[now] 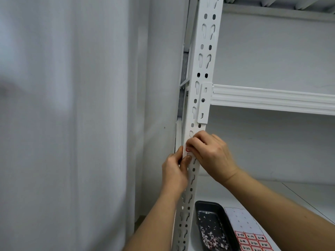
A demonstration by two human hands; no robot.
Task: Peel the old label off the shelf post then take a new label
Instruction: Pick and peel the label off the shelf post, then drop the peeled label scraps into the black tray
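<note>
Old label: we see the old label (188, 149), red-edged and white, on the shelf post (196, 98) just below the beam bracket, between our two hands.
Right hand: our right hand (211, 154) has its fingertips bunched together on the label's upper edge, picking at it.
Left hand: our left hand (175, 169) wraps the post's left edge, its thumb pressed at the label's lower corner; we cannot tell whether it pinches a lifted flap, as the fingers hide it.
Tearing risk: we judge the paper may shred if pulled fast, leaving scraps stuck to the post, much like the bits in the dark tray (213, 225) at the shelf's front edge.
Slot risk: the label lies over punched slots, so a nail could catch there.
New labels: the label sheet (252, 238) lies just beside the tray's right side, near the shelf's front edge; sticky fingers might lift two at once.
</note>
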